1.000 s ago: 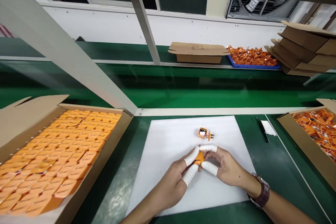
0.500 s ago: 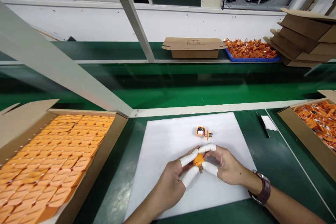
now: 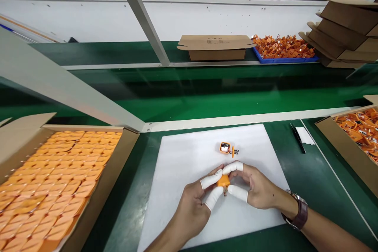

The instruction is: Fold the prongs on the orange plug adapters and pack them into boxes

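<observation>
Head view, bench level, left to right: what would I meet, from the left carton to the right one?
Left carton of orange pieces, left hand, held orange piece, right hand, wristwatch, right carton of orange parts.

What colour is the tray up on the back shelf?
Blue; the tray shows best in the head view.

Orange plug piece (image 3: 223, 180), prongs toward wearer, between hands (image 3: 192, 207).
</observation>
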A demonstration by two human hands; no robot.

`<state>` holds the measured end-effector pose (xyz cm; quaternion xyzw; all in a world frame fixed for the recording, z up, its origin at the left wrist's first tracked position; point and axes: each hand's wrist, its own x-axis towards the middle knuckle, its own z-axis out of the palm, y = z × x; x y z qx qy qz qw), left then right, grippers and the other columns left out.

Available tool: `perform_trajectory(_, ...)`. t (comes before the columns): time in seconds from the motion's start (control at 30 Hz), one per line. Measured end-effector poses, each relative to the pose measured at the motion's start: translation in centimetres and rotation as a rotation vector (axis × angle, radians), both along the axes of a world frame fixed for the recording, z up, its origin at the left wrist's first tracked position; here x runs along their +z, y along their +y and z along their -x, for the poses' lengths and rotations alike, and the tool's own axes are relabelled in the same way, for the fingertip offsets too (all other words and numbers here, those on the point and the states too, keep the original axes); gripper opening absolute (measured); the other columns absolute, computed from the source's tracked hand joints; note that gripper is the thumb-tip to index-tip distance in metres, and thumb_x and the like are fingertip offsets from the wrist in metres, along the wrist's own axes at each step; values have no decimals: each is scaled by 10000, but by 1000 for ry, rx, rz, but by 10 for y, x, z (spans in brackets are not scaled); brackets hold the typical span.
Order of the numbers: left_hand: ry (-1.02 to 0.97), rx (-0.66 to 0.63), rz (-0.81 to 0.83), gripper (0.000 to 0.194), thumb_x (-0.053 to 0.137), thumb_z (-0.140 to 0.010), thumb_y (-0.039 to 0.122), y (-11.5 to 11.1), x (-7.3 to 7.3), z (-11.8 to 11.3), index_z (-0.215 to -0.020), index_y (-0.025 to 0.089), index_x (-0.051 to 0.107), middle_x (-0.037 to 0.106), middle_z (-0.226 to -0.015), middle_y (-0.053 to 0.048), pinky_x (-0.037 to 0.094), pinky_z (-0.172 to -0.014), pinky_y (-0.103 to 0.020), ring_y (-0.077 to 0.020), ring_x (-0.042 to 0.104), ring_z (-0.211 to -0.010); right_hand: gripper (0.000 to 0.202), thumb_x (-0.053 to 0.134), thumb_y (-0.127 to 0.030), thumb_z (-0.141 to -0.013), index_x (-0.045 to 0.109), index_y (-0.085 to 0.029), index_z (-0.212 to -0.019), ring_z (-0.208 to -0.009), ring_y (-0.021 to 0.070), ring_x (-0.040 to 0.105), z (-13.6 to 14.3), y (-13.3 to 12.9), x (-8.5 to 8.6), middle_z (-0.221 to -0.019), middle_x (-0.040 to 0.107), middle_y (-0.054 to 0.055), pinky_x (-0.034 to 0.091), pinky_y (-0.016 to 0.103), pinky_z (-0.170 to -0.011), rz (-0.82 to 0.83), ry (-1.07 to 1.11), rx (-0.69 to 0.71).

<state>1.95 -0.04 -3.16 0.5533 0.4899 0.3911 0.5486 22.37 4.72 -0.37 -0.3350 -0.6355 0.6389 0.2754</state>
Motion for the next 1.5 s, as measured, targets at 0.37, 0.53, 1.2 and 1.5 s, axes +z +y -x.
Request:
perform_trajectory(0.37,-133,18,84,383,769,-817,362,10,14,0,-1175,230,750,697,-1305,-78,457,-1113,-503,-334,606,-1270,172,664,-212,-867,616,-208,-1032,-920,182,632,7,-2,-11,-966,652,35,532,378,-900,-14,-15,-102)
perform_trajectory(0.53,-160,68,80,276,762,-803,435,14,14,-3,-973,225,819,760,-1185,-76,538,-1032,-476,-350,660,-1190,164,679,-201,-842,618,-212,-993,-900,182,637,9,-4,-14,-938,655,28,528,379,-888,-28,4,-126)
perform_trajectory(1.2,-99,-41,85,407,734,-824,465,15,22,-3,-1134,204,765,749,-1213,-89,418,-1136,-521,-332,591,-1287,272,741,-268,-804,644,-203,-1050,-829,165,627,8,-4,-21,-912,656,22,544,353,-822,57,56,-186)
perform_trajectory(1.5,-155,27,75,312,787,-794,392,15,18,-7,-1048,211,796,753,-1201,-93,453,-1117,-501,-331,610,-1265,320,706,-230,-824,597,-202,-1122,-904,179,625,1,-2,-17,-953,637,31,519,379,-894,105,50,-80)
